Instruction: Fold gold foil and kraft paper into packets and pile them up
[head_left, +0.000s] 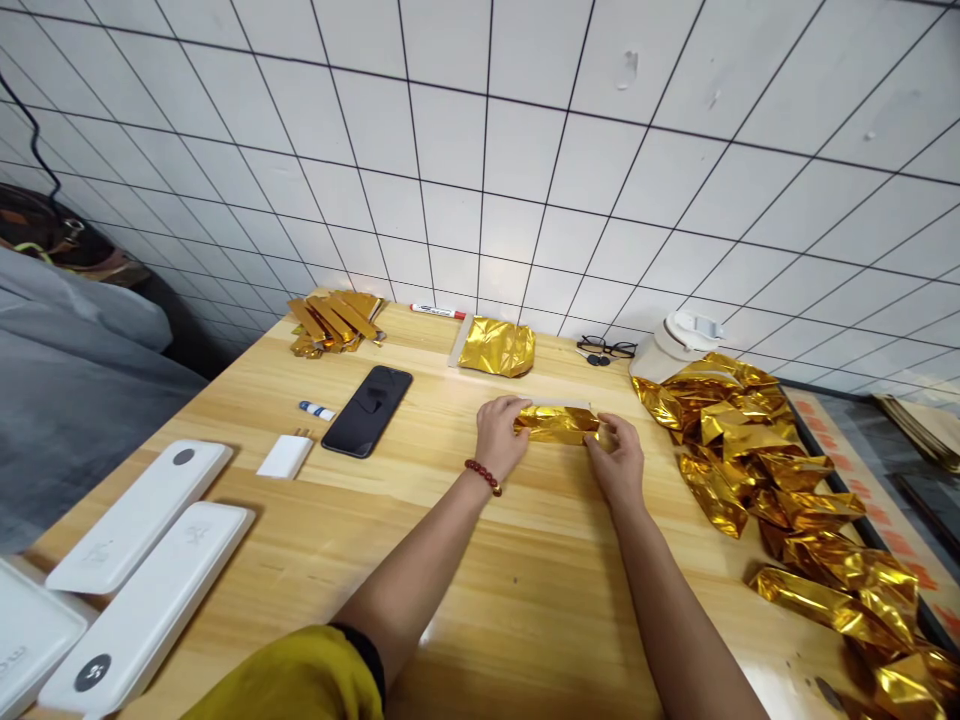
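A crumpled gold foil piece point(556, 424) lies over a flat beige strip on the wooden table point(465, 560), near the middle. My left hand point(500, 436), with a red bead bracelet on its wrist, pinches the foil's left end. My right hand point(617, 458) grips the right end with curled fingers. Both hands press the foil down against the table.
A heap of gold foil pieces point(780, 470) runs along the right edge. Folded gold strips point(334, 322) lie at the back left, another foil bundle point(496, 346) at the back. A phone point(367, 410), charger point(285, 456), red marker point(438, 311), glasses point(606, 349) and white devices point(142, 570) lie about.
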